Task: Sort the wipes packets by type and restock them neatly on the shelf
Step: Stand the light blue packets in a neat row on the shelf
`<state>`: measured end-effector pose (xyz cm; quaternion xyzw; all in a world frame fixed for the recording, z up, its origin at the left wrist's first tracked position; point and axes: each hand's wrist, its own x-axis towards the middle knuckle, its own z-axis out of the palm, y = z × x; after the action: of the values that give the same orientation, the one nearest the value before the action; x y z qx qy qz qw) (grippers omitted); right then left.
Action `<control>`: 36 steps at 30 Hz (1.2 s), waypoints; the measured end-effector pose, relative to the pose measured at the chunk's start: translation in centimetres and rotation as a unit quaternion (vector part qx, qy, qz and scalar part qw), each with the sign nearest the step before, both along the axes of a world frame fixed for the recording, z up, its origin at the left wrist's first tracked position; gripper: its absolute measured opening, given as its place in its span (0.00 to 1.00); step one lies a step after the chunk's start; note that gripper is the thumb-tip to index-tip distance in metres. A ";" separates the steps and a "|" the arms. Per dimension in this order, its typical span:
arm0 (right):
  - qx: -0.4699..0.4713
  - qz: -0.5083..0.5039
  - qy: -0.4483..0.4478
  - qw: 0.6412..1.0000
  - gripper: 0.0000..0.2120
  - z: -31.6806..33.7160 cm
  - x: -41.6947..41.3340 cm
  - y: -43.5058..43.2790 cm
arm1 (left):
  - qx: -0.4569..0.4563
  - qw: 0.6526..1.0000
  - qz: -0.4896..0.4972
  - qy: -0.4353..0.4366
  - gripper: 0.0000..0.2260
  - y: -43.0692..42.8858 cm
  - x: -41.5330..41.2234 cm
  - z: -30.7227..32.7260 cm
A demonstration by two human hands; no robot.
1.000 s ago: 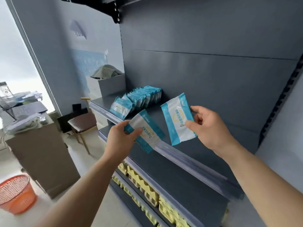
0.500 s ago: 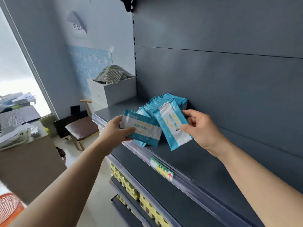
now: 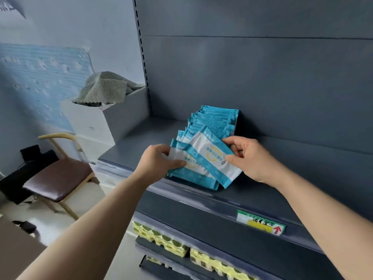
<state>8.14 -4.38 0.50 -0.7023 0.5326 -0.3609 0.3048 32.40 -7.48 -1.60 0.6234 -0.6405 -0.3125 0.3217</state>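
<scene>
Overlapping now, two held packets [image 3: 210, 158], reaching row [image 3: 217, 118]

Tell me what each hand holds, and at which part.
Left hand pinches one wipes packet at its left end; right hand pinches a second packet at its right edge.

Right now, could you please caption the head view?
Left hand holds one packet, right hand a second packet, at the front of the row on the shelf.

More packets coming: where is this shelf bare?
Free: the shelf between the white box and the packet row, and right of the row along the back panel. Crowded: the row's front, where left hand and right hand each hold a packet.
</scene>
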 end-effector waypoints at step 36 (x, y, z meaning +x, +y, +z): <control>0.038 -0.044 0.368 0.928 0.40 0.4 7.0 0.2 | 0.050 0.960 -0.258 0.094 0.37 -2.0 4.1 -1.5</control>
<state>15.10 -4.16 0.95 -0.7498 0.6507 -0.0700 0.0978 36.46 -9.44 -3.12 0.4203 -0.7300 -0.4733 0.2577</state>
